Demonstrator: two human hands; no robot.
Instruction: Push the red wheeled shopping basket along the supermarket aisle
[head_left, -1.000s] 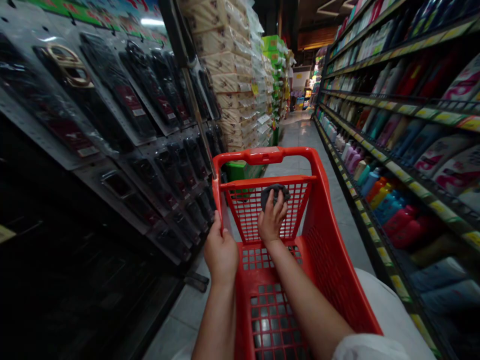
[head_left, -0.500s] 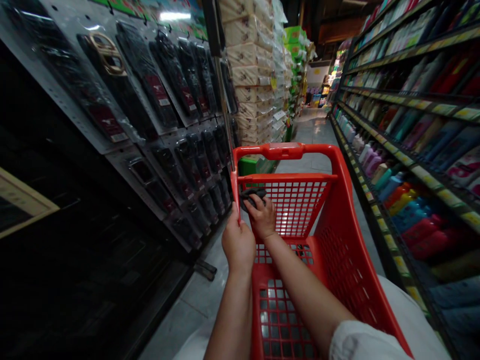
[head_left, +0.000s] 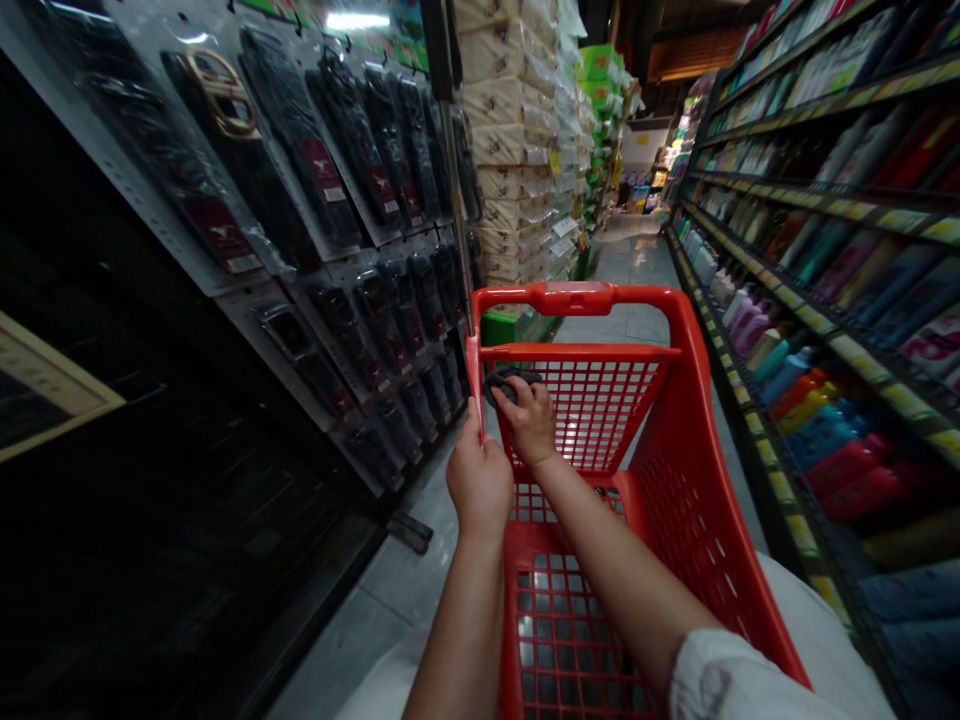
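A red plastic shopping cart (head_left: 570, 298) stands in front of me, its mesh basket holding nothing I can see. My left hand (head_left: 480, 482) grips the cart's left side rim near the front. My right hand (head_left: 534, 422) is inside the basket, pressing a crumpled dark grey cloth (head_left: 511, 383) against the upper left of the front mesh wall. Part of the cloth is hidden under my fingers. A white sleeve (head_left: 720, 678) covers my right arm above the elbow.
On the left, a pegboard wall (head_left: 270, 330) carries rows of black packaged goods. Bottles fill tall shelves (head_left: 825, 270) on the right. Wrapped stacks of tissue packs (head_left: 517, 150) rise ahead, beside a tiled aisle (head_left: 622, 270). A dark object (head_left: 410, 532) lies at the wall's foot.
The cloth and my right hand have shifted left along the front mesh wall, from its middle to its left corner. The cart and view have moved slightly up the aisle and turned a little.
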